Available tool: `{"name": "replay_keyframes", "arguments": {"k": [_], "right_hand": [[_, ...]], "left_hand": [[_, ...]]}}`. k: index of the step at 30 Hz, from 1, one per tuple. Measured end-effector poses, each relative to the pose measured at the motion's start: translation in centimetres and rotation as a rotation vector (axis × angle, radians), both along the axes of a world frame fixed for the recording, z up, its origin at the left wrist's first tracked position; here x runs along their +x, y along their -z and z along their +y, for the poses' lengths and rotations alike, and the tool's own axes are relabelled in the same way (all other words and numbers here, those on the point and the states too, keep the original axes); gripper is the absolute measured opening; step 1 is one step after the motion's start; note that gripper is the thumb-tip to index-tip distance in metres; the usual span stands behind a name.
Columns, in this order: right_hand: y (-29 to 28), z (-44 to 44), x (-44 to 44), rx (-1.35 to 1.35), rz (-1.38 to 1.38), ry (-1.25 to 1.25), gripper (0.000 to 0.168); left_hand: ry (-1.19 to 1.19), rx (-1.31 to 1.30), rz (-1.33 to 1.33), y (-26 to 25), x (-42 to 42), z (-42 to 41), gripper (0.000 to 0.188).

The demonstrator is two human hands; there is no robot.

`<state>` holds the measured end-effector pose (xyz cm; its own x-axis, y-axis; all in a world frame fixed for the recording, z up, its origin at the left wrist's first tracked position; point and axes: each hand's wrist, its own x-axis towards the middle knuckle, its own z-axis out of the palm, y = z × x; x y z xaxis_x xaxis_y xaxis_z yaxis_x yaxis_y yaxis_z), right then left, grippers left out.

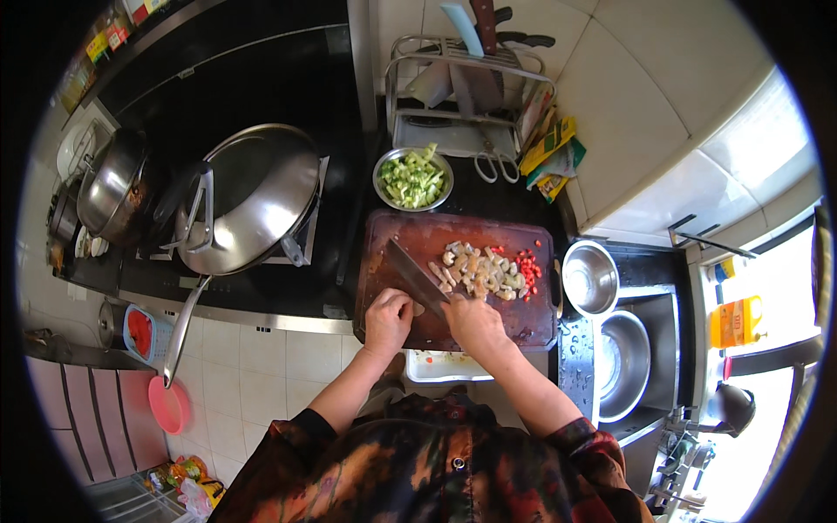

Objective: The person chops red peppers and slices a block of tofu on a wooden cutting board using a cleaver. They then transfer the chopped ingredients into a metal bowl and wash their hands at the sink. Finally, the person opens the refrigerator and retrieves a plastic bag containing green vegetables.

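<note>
My right hand (472, 323) grips a kitchen knife (416, 274), its wide blade slanting to the upper left over the brown cutting board (382, 261). With fingers curled, my left hand (389, 319) rests on the board left of the blade, holding a small pale piece of food (418, 310) at the fingertips. What the piece is, I cannot tell. Beyond the knife lies a heap of cut, peeled shrimp (480, 269), with chopped red chili (528, 265) along its right side. A metal bowl (377, 186) of chopped green vegetable (413, 178) stands behind the board.
At left, a lidded steel wok (261, 225) sits on the stove, its long handle (186, 330) jutting past the counter edge. A knife rack (392, 98) and scissors (495, 163) are behind. An empty metal bowl (590, 278) is right, near the sink (664, 353). Below, a white tray (448, 374).
</note>
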<state>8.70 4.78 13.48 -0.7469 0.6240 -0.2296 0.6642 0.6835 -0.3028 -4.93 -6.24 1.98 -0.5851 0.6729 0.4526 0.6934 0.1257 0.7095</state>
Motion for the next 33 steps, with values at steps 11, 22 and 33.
{"name": "replay_keyframes", "arguments": {"k": [11, 22, 33], "right_hand": [[-1.0, -2.3, 4.3, -0.014, -0.106, -0.110, 0.033], [0.4, 0.0, 2.9, -0.055, 0.070, 0.099, 0.035], [-2.3, 2.3, 16.2, 0.124, 0.038, 0.451, 0.033]], "left_hand": [[-0.095, 0.028, -0.091, 1.6, 0.4, -0.8, 0.008], [-0.036, -0.062, -0.131, 0.1, 0.2, -0.4, 0.007], [0.235, 0.014, -0.501, -2.6, 1.8, 4.9, 0.023]]}}
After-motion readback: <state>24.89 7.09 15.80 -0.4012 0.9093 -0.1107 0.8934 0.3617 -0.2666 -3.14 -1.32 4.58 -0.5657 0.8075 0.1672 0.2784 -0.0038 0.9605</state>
